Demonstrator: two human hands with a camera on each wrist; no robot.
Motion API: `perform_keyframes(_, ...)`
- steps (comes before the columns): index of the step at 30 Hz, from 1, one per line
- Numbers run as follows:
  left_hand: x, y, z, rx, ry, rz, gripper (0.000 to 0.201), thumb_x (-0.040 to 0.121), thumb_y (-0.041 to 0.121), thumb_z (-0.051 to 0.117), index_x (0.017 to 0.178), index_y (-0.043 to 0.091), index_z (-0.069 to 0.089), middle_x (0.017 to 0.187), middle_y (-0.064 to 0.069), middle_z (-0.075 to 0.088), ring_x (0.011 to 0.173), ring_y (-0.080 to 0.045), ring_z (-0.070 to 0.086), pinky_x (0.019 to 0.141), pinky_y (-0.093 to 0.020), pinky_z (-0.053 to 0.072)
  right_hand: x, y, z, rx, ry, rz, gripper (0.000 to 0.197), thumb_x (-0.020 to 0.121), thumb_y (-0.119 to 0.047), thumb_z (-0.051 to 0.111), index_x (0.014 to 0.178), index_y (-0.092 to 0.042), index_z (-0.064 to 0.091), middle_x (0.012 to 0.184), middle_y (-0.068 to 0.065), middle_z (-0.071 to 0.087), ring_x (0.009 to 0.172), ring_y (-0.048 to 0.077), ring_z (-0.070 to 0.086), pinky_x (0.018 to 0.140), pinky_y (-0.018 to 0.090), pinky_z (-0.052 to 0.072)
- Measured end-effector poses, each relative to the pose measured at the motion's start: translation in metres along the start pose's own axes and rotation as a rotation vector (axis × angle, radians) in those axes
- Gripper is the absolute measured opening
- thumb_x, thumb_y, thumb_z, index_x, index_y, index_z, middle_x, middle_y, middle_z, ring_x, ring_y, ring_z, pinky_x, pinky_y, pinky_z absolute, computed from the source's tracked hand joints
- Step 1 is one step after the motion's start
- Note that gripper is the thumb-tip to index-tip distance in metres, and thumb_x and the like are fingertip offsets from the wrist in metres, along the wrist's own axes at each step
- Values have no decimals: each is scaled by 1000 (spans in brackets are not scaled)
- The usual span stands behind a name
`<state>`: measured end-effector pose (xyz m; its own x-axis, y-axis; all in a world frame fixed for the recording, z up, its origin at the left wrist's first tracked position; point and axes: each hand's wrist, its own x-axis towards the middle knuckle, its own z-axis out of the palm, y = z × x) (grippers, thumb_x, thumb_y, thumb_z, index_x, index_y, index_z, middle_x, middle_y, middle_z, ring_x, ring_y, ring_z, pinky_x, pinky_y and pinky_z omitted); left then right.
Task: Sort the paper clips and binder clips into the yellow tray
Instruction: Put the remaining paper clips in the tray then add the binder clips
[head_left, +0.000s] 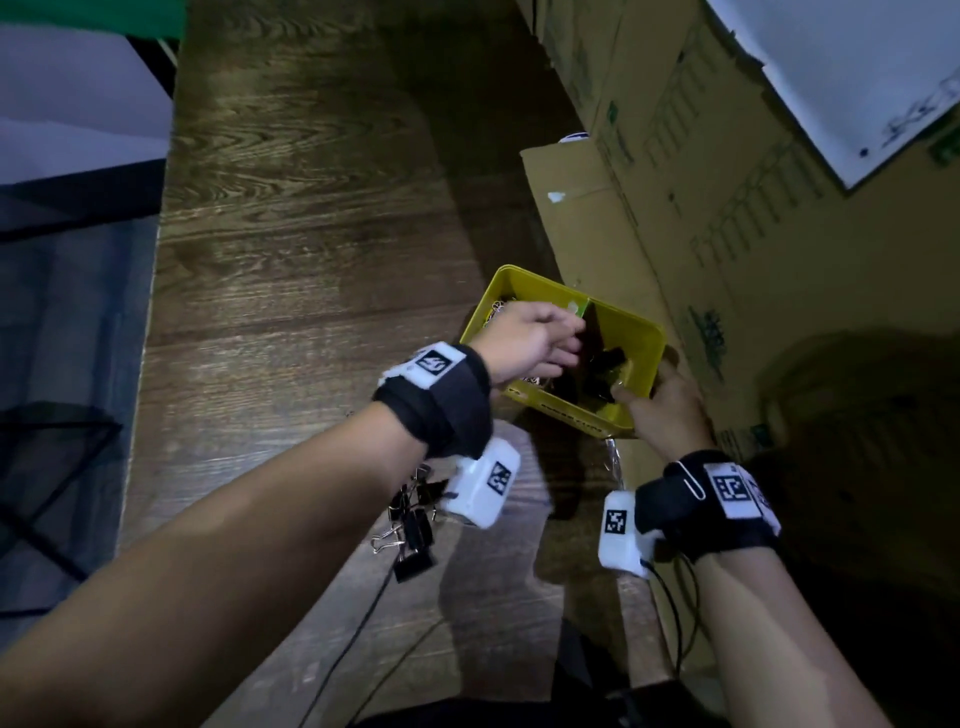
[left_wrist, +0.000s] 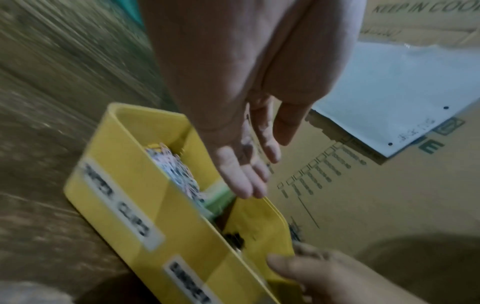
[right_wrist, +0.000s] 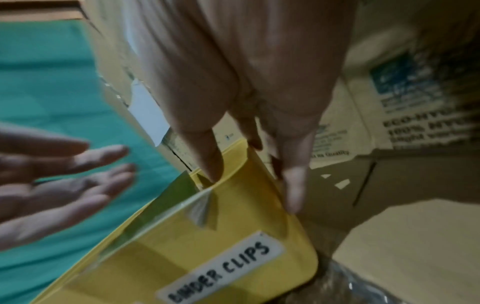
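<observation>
My right hand (head_left: 636, 397) holds the yellow tray (head_left: 644, 332) tilted above the wooden table, gripping its near right corner. The thumb (right_wrist: 210, 162) is inside the wall and the fingers (right_wrist: 293, 185) outside, above the "BINDER CLIPS" label (right_wrist: 221, 267). My left hand (head_left: 569, 340) hovers over the tray with straight fingers (left_wrist: 241, 176) and nothing in it. Silver paper clips (left_wrist: 176, 170) fill the left compartment; black binder clips (head_left: 605, 366) lie in the right one. A few black binder clips (head_left: 415, 519) lie on the table under my left wrist.
Large cardboard boxes (head_left: 727, 234) stand close along the right, just behind the tray. The wooden table (head_left: 311, 234) stretches away ahead, its left edge (head_left: 156, 291) dropping to the floor. A paper clip (head_left: 693, 486) hangs on my right wrist strap. Black cables (head_left: 363, 623) trail at the near edge.
</observation>
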<state>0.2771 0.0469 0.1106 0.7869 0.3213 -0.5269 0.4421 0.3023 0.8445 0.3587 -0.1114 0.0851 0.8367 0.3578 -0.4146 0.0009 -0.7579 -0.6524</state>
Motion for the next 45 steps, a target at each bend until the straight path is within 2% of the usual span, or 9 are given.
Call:
perform_keyframes(7, -36, -31, -119, 84, 428, 65, 18, 87, 0, 52, 78, 13, 61, 57, 0, 63, 45, -10, 56, 42, -20, 42, 12, -16, 14, -133, -94, -19, 48, 85, -2, 49, 130, -20, 46, 106, 6, 61, 91, 26, 57, 75, 24, 34)
perform_keyframes(10, -45, -62, -164, 403, 566, 11, 13, 87, 8, 56, 77, 13, 63, 58, -1, 61, 48, -15, 55, 49, -24, 46, 19, -30, 31, -152, -132, -44, 50, 85, -4, 49, 131, -24, 43, 112, 7, 60, 96, 26, 56, 77, 27, 35)
perform_keyframes(16, -54, -115, -176, 915, 353, -140, 32, 83, 30, 65, 114, 27, 59, 102, -6, 66, 87, -26, 63, 83, -37, 51, 17, -46, 60, -186, -169, -101, 41, 88, -15, 49, 128, -25, 43, 112, 12, 62, 98, 33, 59, 84, 34, 45)
perform_keyframes(22, -55, -142, -151, 944, 341, -37, 29, 84, 39, 63, 110, 25, 63, 107, -3, 62, 87, -25, 61, 79, -26, 46, -35, -46, 71, -71, 101, -320, 50, 88, -17, 61, 133, -21, 41, 137, 8, 42, 120, 18, 46, 102, 28, 36)
perform_keyframes(26, -58, -156, -146, 733, 341, -18, 11, 78, 31, 72, 76, 25, 63, 80, 0, 69, 71, -13, 61, 68, -25, 47, -60, -17, 97, -195, -171, -656, 27, 85, -18, 65, 111, -20, 58, 124, -4, 45, 113, 4, 40, 98, 6, 30)
perform_keyframes(30, -70, -157, -143, 246, 393, -76, 14, 75, 13, 75, 70, 18, 62, 62, 4, 62, 54, -5, 54, 50, -15, 45, -54, 15, 119, -519, -607, -610, 50, 83, -29, 68, 130, -28, 51, 138, -5, 39, 126, 12, 37, 110, 33, 33)
perform_keyframes(36, -93, -141, -166, -400, 515, -4, 19, 88, 5, 53, 99, 18, 61, 97, -6, 63, 77, -17, 60, 54, -25, 49, -41, 25, 123, -511, -569, -561, 37, 82, -32, 70, 116, -26, 58, 122, -2, 51, 115, 17, 47, 101, 36, 41)
perform_keyframes(41, -114, -116, -175, -825, 454, 110, 21, 74, 28, 46, 75, 12, 59, 77, -8, 59, 68, -22, 57, 54, -25, 46, -42, 12, 110, 297, -394, -133, 12, 84, -9, 59, 85, -20, 60, 93, 7, 66, 83, 19, 64, 81, 35, 51)
perform_keyframes(45, -108, -101, -159, -523, 482, 75, 34, 86, 34, 56, 62, 11, 49, 54, -3, 51, 56, -19, 61, 51, -26, 51, -49, -11, 100, 890, -535, -4, 24, 75, 17, 40, 80, -5, 48, 94, 15, 54, 73, 19, 60, 67, 31, 47)
